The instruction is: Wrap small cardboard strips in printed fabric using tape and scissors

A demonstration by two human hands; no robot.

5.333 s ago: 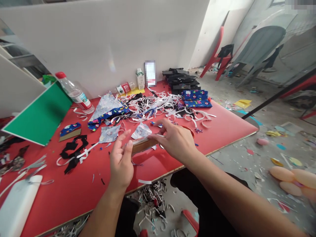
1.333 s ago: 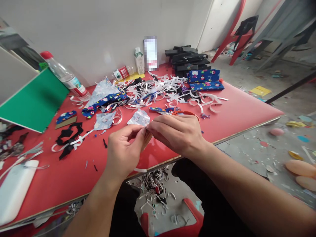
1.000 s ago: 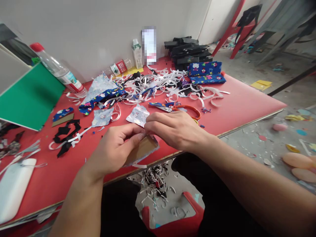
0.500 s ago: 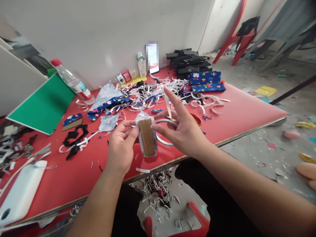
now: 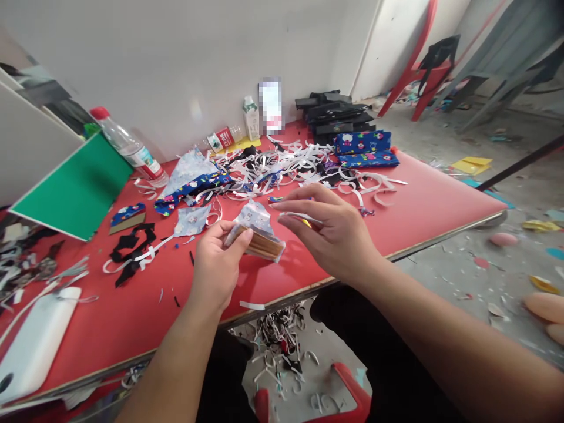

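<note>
My left hand pinches a small cardboard piece between thumb and fingers. Light blue patterned fabric wraps its edges and sticks up behind it. The piece is tilted, its brown face partly showing, above the red table. Just to the right, apart from the piece, my right hand has its fingers curled towards the thumb. A thin white strip lies between thumb and fingers; most of it is hidden by the hand.
White and black strip scraps heap behind my hands on the red table. Around them are folded blue printed fabric, a black stack, a phone, bottles, a green board and a white device.
The cardboard piece has turned from upright to tilted sideways in my left hand. My right hand's raised index finger has come down, its fingers curling, and the hand has moved slightly off the piece.
</note>
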